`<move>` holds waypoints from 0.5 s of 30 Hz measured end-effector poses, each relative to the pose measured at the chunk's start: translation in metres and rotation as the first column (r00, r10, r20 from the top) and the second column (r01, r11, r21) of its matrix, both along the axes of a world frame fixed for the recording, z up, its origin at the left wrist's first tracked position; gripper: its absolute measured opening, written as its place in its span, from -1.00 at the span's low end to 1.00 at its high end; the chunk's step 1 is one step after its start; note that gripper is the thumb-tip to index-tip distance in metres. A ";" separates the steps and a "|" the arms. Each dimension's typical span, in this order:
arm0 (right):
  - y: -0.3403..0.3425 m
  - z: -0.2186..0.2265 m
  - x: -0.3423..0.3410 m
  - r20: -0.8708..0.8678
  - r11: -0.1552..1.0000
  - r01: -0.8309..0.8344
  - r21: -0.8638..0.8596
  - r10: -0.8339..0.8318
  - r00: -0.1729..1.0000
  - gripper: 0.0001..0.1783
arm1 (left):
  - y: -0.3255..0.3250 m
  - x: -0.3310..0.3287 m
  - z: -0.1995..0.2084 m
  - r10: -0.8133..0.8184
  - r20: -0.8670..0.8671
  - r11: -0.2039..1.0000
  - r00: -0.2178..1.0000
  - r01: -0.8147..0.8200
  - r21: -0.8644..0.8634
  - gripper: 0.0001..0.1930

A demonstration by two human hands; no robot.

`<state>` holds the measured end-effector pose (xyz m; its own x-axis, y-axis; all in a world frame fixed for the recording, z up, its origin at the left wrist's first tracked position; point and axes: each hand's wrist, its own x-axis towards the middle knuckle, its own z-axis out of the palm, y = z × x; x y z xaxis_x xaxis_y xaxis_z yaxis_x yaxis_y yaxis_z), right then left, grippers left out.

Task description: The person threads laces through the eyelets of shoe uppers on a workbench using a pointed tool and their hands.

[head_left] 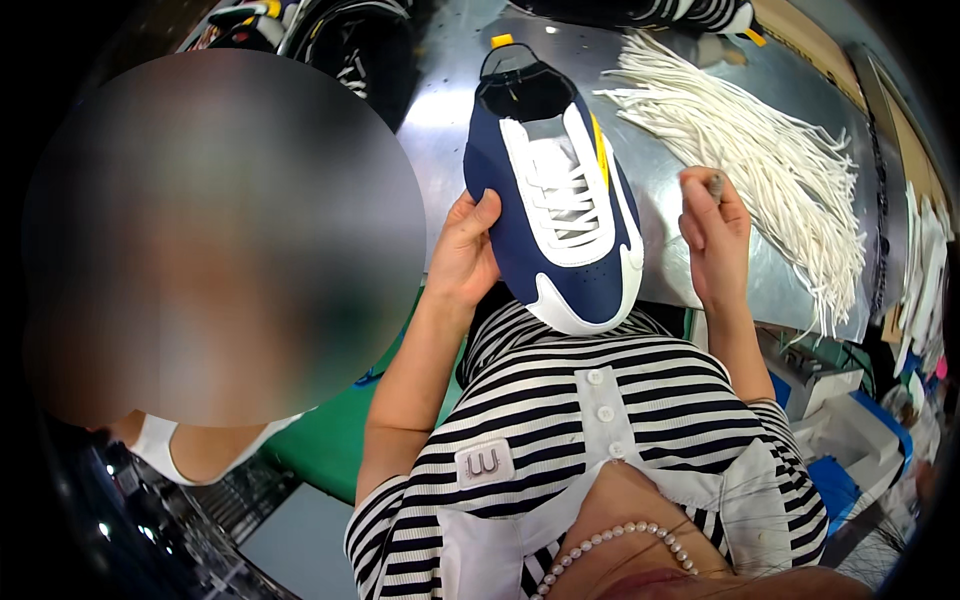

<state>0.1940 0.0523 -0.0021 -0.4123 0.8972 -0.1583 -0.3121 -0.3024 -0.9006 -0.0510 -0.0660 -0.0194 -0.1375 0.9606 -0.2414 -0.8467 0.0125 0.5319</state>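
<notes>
My left hand point(468, 245) grips a navy blue shoe upper point(580, 280) by its left side, thumb on top. The upper has white overlays, a yellow stripe on its right side and a yellow pull tab at the heel. Its toe points toward me, and a white lace point(565, 195) crosses back and forth over the tongue. To the right of the upper and apart from it, my right hand point(715, 225) is raised with its fingers curled closed. Something small and greyish shows at those fingers, too small to name. A pile of loose white laces point(740, 160) lies beyond that hand.
The laces lie on a shiny metal table point(660, 270). Black shoe uppers point(640, 12) lie at its far edge, and more dark pieces point(355, 60) are at the far left. Another person, blurred, is close on my left. Boxes point(850, 430) stand at the lower right.
</notes>
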 end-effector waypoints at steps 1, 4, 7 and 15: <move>-0.003 0.009 -0.004 0.007 1.000 0.015 0.000 -0.015 1.000 -0.86 | 0.000 0.001 -0.004 -0.015 0.007 1.000 1.000 0.015 0.000 -0.60; -0.004 0.034 -0.021 0.330 0.770 -0.202 0.605 -0.012 0.944 -0.85 | 0.006 0.012 -0.013 0.028 0.035 1.000 0.999 -0.028 0.005 -0.61; 0.001 0.033 -0.035 0.330 0.591 -0.258 0.765 -0.015 0.944 -0.81 | 0.011 0.016 -0.010 0.030 0.001 1.000 1.000 -0.030 -0.007 -0.63; -0.007 0.024 -0.055 0.574 0.567 -0.415 0.711 -0.127 0.809 -0.84 | 0.011 0.023 -0.015 0.046 -0.086 0.998 0.995 -0.049 -0.041 -0.70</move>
<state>0.1388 0.0458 0.0215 -0.6404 0.6900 0.3375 0.2475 0.6013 -0.7597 -0.0284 -0.0548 -0.0343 -0.2046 0.9415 -0.2679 -0.7987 -0.0024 0.6018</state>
